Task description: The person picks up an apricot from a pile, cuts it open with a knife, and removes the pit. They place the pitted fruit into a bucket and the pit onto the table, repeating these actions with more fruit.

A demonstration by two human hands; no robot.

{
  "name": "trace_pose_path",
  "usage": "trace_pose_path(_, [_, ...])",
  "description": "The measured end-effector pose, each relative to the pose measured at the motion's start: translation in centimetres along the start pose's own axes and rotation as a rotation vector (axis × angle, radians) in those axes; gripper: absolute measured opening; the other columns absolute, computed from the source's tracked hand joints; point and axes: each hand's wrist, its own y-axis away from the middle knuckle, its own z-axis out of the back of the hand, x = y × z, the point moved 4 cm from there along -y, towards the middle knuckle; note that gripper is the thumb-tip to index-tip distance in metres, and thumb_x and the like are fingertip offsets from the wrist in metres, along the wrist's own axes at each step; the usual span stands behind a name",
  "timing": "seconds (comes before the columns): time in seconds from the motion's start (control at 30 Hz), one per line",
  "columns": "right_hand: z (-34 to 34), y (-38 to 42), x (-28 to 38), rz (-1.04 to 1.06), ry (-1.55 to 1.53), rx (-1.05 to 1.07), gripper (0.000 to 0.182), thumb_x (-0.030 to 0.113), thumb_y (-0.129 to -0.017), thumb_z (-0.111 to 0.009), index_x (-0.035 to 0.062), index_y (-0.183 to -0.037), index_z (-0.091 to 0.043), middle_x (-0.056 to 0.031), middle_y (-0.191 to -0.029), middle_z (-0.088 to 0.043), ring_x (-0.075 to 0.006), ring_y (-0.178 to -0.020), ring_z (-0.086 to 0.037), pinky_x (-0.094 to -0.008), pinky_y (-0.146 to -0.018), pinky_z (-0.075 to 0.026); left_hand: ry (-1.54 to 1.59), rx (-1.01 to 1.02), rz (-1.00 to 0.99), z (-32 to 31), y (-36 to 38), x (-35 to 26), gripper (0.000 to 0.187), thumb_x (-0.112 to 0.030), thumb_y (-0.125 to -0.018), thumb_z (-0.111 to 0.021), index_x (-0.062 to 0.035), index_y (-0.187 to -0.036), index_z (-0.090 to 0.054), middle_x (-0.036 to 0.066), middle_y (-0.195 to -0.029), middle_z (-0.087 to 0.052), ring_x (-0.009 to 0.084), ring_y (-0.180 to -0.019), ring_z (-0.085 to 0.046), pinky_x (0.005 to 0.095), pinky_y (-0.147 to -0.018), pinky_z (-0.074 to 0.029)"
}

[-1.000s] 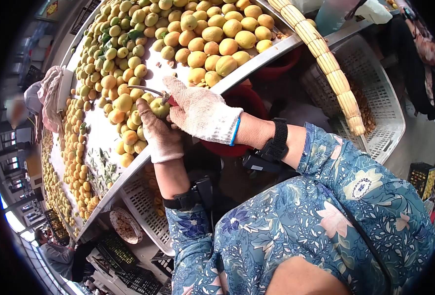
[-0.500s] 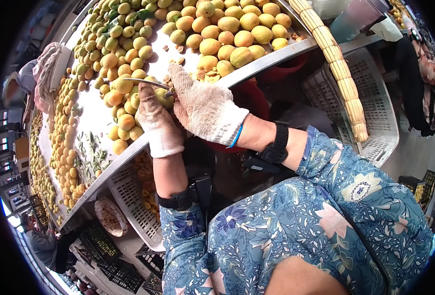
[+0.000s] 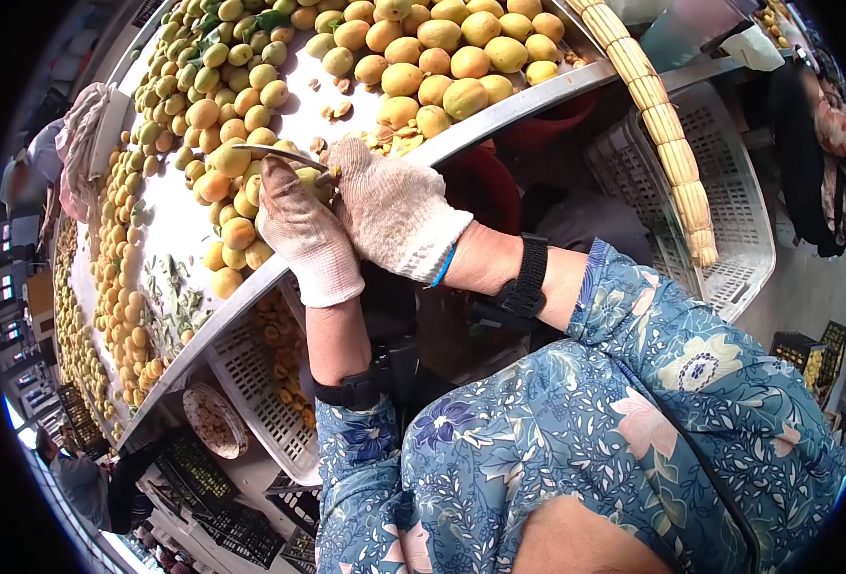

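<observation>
Both my hands wear off-white knitted gloves and meet over the near edge of the fruit table. My right hand (image 3: 392,203) is closed around a knife (image 3: 277,152), its thin blade pointing left across my left thumb. In my left hand (image 3: 303,230) sits a yellow-green apricot (image 3: 314,182), partly hidden by the fingers and the blade. Just left of it lies a pile of ripe apricots (image 3: 238,232). Cut apricot pieces (image 3: 399,143) and a few pits (image 3: 339,111) lie beyond my right hand.
Heaps of apricots (image 3: 442,57) cover much of the table, whose metal rim (image 3: 509,107) runs below my hands. White crates (image 3: 265,402) stand underneath, with a red tub (image 3: 485,187) nearby. A bundled straw roll (image 3: 667,124) leans at right. Another person (image 3: 83,478) sits far left.
My hands have shifted slightly left and drawn closer together. My right thumb, raised before, is now lowered toward the apricot, and the knife blade has tilted a little.
</observation>
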Motion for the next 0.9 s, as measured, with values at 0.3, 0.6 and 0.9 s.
trace_pose_path(0.3, [2.4,0.1,-0.6,-0.439,-0.751,0.658,0.018,0.020,-0.084,-0.055,0.0045,-0.090,-0.048,-0.0082,-0.065,-0.053,-0.0183,-0.036,-0.047,-0.0301,-0.030,-0.036,0.311,-0.082,0.690,-0.9,0.6,-2.0,0.048,-0.054,-0.093,-0.046,-0.0076,-0.095,-0.060,0.005,-0.070,-0.060,0.0139,-0.054,-0.057,0.0260,-0.042,-0.045])
trace_pose_path(0.6, [3.4,0.2,-1.5,0.097,-0.219,-0.029,0.023,0.030,-0.094,-0.053,0.0071,-0.100,-0.051,-0.0158,-0.080,-0.064,-0.0366,-0.078,-0.064,-0.0432,-0.067,-0.051,1.042,0.368,0.577,-0.9,-2.2,2.1,0.046,-0.044,-0.097,-0.040,-0.0038,-0.117,-0.050,0.012,-0.104,-0.056,0.0210,-0.084,-0.049,0.0372,-0.083,-0.043])
trace_pose_path(0.9, [3.6,1.1,-0.7,0.296,-0.040,-0.159,0.022,0.022,-0.092,-0.056,0.0021,-0.100,-0.052,-0.0164,-0.076,-0.063,-0.0357,-0.071,-0.064,-0.0430,-0.058,-0.050,0.651,0.422,0.092,0.6,-1.0,0.0,0.044,-0.043,-0.099,-0.041,-0.0015,-0.112,-0.051,0.007,-0.098,-0.058,0.0145,-0.079,-0.053,0.0259,-0.073,-0.047])
